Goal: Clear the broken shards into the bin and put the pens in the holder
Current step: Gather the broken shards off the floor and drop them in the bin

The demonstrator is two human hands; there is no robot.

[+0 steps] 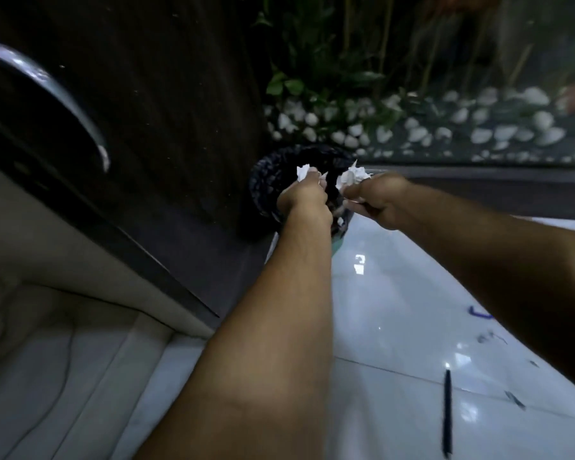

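Both arms reach forward to the bin (pixel 267 180), a dark round container lined with a black bag that stands on the floor (pixel 395 293) at about 12 o'clock, close to a dark wood panel (pixel 180 111) on its 9 o'clock side.

The left hand (pixel 304 197) is held over the bin's opening. Its fingers are curled round a white shard (pixel 302 172), whose jagged edge sticks out above the knuckles. The right hand (pixel 380 202) sits just beside it at 3 o'clock, over the bin's right rim, with thumb and fingers pinching a second white shard (pixel 350 177). Whether it holds more pieces underneath I cannot tell. The two hands are near each other but apart.

A dark pen (pixel 448 415) lies alone on the glossy white tiles at 5 o'clock, well apart from the bin and pointing roughly toward it. At 4 o'clock, beside the right forearm, there is a small blue piece (pixel 478 312) and a few dark scraps (pixel 492 338) — too blurred to identify.

Beyond the bin, from 12 to 2 o'clock, white pebbles (pixel 412 131) lie under green plants (pixel 312 61).
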